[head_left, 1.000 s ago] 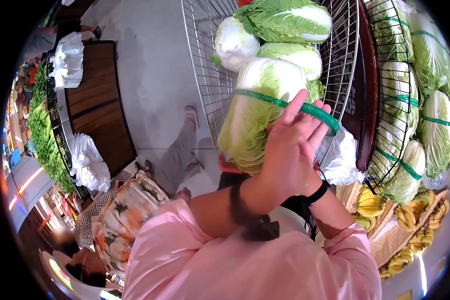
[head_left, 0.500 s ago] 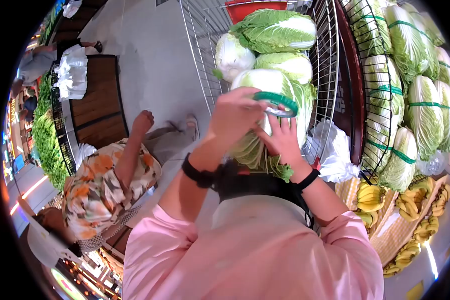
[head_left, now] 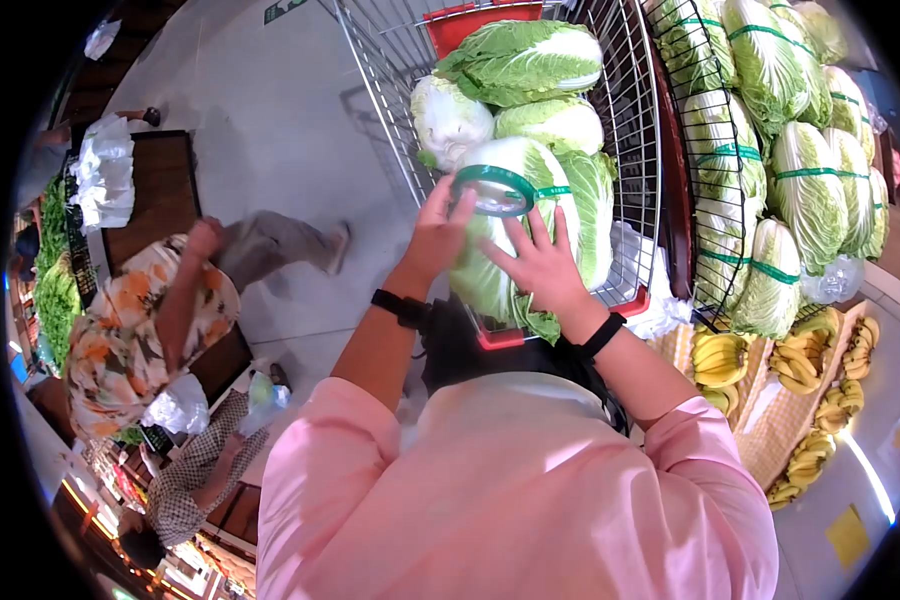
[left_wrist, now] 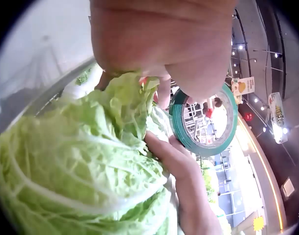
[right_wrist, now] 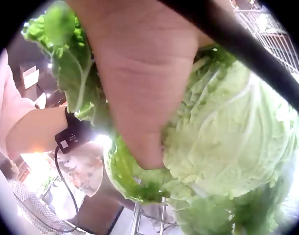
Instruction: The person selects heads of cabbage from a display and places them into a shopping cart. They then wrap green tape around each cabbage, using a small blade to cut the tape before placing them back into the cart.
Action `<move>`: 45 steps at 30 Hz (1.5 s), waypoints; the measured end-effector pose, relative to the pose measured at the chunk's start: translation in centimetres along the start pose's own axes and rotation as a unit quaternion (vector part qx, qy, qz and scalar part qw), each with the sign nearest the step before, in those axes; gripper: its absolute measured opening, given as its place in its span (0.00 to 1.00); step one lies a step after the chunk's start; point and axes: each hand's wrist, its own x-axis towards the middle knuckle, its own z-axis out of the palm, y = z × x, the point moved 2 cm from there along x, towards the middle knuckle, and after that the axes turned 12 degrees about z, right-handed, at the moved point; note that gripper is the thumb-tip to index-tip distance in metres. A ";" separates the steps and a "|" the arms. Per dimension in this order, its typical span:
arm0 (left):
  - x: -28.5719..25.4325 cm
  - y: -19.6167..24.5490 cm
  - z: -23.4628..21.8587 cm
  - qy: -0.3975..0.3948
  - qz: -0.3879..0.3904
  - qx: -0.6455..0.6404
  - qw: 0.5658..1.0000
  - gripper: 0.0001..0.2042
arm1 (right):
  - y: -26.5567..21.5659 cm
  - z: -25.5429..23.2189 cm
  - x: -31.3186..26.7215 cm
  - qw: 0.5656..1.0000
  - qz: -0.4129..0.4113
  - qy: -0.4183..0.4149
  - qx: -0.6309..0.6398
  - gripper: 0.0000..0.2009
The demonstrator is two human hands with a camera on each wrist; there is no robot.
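A Chinese cabbage (head_left: 515,157) lies at the near end of the shopping cart, with a strip of green tape (head_left: 553,190) on its upper side. My left hand (head_left: 436,240) grips a roll of green tape (left_wrist: 178,125) over the cabbage's left part. The strip leads right from that roll. My right hand (head_left: 550,272) rests on the near side of the same cabbage, fingers spread toward the strip. Loose outer leaves (right_wrist: 73,68) stick out beside the right hand in the right wrist view. Another cabbage (head_left: 592,215) lies against its right side.
More cabbages (head_left: 520,62) fill the cart (head_left: 630,270) farther away. Taped cabbages (head_left: 810,190) are stacked behind a black wire rack (head_left: 705,150) at right, with bananas (head_left: 718,358) nearer. A person in a floral shirt (head_left: 120,320) is at left.
My left hand has drawn back from the cabbage's right side to its left with the tape roll. The hands, crossed before, are now apart. The person in the floral shirt has moved.
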 end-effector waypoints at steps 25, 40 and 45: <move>-0.4 -4.6 5.3 0.049 0.079 0.126 0.988 0.27 | 3.2 -7.5 2.3 0.985 0.053 -0.099 0.132 0.25; -1.6 -3.5 6.7 0.101 0.114 0.230 0.961 0.33 | 5.1 -2.8 2.9 0.977 0.083 0.037 0.191 0.13; -7.6 0.7 9.5 0.058 0.030 0.269 0.961 0.46 | 5.3 -3.2 3.0 0.978 0.064 0.027 0.199 0.12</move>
